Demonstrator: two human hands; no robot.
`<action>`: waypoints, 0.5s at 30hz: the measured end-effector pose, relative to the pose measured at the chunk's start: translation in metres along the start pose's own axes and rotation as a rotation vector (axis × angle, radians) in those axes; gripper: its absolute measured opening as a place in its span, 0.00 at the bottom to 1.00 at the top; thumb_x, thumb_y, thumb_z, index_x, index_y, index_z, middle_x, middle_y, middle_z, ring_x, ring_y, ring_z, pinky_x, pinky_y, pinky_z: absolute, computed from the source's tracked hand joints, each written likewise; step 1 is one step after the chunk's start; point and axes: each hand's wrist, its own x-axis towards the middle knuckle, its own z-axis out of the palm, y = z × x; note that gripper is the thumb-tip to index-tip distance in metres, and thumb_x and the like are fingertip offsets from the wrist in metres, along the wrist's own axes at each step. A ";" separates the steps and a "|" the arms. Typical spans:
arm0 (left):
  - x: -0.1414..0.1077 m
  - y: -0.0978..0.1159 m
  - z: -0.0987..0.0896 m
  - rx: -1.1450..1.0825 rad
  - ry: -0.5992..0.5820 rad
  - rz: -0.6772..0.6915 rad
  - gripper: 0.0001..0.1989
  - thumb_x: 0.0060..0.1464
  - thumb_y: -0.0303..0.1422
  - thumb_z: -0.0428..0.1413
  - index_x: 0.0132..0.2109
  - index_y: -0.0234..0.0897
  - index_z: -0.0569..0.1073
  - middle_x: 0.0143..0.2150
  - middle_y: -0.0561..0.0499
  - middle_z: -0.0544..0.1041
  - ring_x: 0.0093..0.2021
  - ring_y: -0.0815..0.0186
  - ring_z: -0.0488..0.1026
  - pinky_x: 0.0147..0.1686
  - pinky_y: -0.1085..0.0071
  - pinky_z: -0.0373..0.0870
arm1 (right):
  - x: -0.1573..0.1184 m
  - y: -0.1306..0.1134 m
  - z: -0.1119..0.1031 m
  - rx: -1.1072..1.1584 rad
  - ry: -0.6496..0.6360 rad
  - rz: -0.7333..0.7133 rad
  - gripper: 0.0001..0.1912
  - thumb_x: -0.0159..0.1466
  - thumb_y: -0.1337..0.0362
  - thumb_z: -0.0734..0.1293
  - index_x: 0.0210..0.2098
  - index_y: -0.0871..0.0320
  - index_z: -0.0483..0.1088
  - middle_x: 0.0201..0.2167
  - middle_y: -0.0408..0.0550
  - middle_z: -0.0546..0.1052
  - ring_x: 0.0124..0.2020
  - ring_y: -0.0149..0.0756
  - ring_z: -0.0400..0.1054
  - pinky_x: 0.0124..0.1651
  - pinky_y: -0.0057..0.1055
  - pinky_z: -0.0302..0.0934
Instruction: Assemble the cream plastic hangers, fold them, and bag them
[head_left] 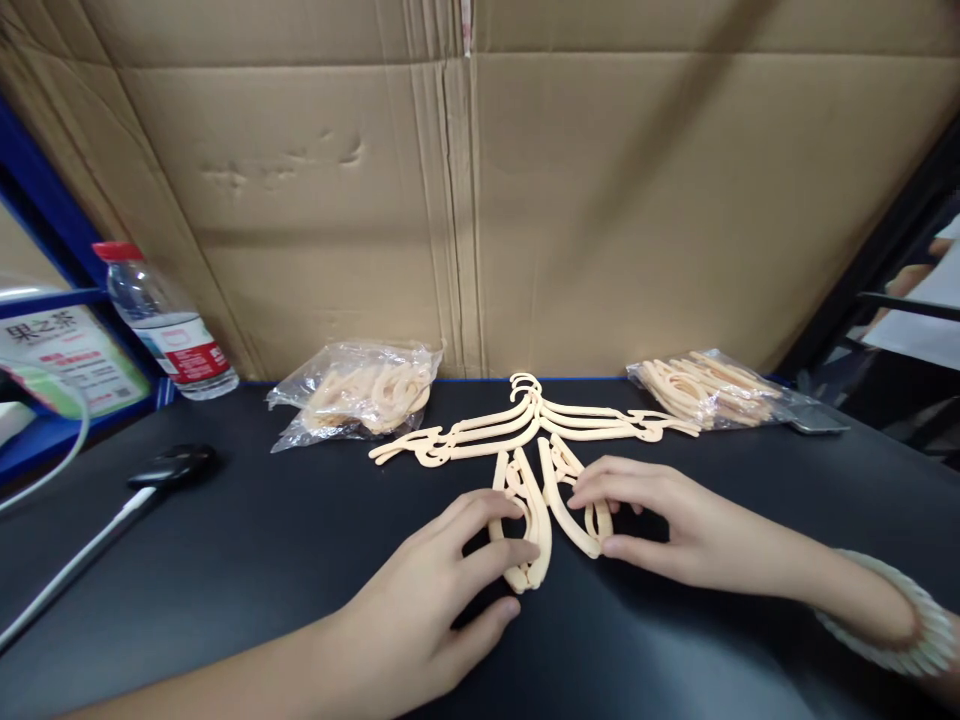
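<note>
Two folded cream plastic hangers lie side by side near the middle of the black table. My left hand [457, 590] rests on the left folded hanger [541, 540], fingers spread over it and the thumb apart near its lower end. At the right folded hanger [559, 500], my right hand [660, 515] has its fingertips on the upper part and its thumb at the lower end, gripping it. Just behind them, several unfolded cream hangers [495, 432] lie overlapped with their hooks pointing away.
Clear plastic bags of cream hangers lie at the back left [360, 390] and back right [705, 388]. A bottle with a red cap [180, 335] stands at the left, behind a black device [176, 465] with a white cable. Cardboard [322, 200] rises behind the table [300, 560].
</note>
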 end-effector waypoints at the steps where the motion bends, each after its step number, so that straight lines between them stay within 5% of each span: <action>1: 0.000 -0.001 0.000 0.003 0.002 -0.017 0.19 0.57 0.27 0.52 0.56 0.41 0.69 0.61 0.42 0.65 0.61 0.54 0.63 0.57 0.60 0.67 | 0.000 -0.001 0.000 -0.020 -0.030 -0.018 0.16 0.65 0.61 0.65 0.53 0.54 0.70 0.50 0.51 0.71 0.49 0.38 0.67 0.53 0.36 0.62; 15: -0.002 -0.006 0.000 -0.037 -0.021 -0.109 0.22 0.57 0.31 0.54 0.59 0.45 0.67 0.68 0.44 0.58 0.64 0.50 0.62 0.59 0.55 0.65 | 0.000 -0.004 -0.003 -0.034 -0.085 -0.074 0.15 0.67 0.61 0.64 0.52 0.53 0.71 0.50 0.51 0.70 0.49 0.38 0.67 0.54 0.35 0.62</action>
